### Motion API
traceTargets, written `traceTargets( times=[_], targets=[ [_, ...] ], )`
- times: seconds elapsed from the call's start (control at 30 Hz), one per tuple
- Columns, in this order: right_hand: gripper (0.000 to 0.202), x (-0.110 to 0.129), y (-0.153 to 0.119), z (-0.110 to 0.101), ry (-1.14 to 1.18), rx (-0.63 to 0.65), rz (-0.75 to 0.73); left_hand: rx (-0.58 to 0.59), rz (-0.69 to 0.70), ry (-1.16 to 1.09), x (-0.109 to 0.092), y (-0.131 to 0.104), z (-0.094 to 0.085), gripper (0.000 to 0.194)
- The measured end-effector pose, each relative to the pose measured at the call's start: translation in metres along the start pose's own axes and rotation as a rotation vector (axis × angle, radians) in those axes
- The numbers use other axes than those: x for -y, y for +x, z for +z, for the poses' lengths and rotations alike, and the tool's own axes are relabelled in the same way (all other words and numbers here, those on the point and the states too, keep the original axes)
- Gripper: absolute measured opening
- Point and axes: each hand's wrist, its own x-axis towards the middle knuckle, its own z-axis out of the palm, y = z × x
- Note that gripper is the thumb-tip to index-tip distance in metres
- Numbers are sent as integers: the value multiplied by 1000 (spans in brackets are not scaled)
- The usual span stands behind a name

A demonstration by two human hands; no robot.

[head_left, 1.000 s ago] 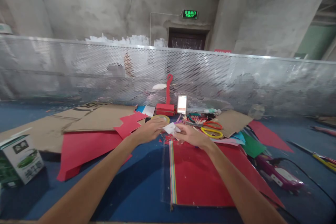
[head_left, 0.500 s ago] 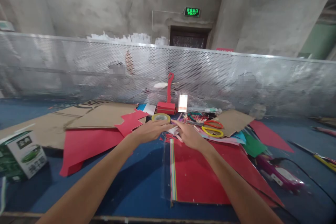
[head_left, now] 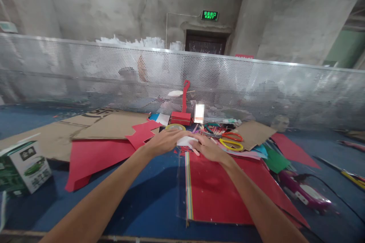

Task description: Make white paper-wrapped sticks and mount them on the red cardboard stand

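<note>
- A small, flat, white papery piece (head_left: 184, 141) sits at the clock's centre, between the two hands.
- The left hand (head_left: 164, 141), fingers drawn together, grips its left end and far edge; I can't see the thumb.
- The right hand (head_left: 209, 147) pinches the right end with curled fingers.
- At eleven o'clock, just beyond the left fingers, I see a round yellowish tape roll (head_left: 169, 126).
- At three lie scissors with looped yellow plastic handles (head_left: 230, 149).
- Smooth red sheets (head_left: 219, 193) spread toward five.
- At nine, flat brown cardboard (head_left: 114, 127) overlaps jagged red paper (head_left: 143, 131).
</note>
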Motion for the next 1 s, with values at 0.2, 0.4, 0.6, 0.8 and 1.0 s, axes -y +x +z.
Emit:
traceTargets(
  times=[0.2,0.4,0.6,0.8,1.0],
  targets=[
    [52,2,1,-4,64,-16,47,-201,-65,-319,-5,4,0,33],
    [40,-7,0,-6,8,-38,41,-174,-100,-589,-7,5,-10,36],
    [35,-4,-3,-6,-17,-18,85,-126,-257,-604,-7,8,-8,33],
    [44,5,-4,-2,-323,-34,54,-60,-253,-613,-8,7,-3,31],
    [41,1,-4,1,-521,-104,97,-79,-319,-653,-9,8,5,29]
  ],
)
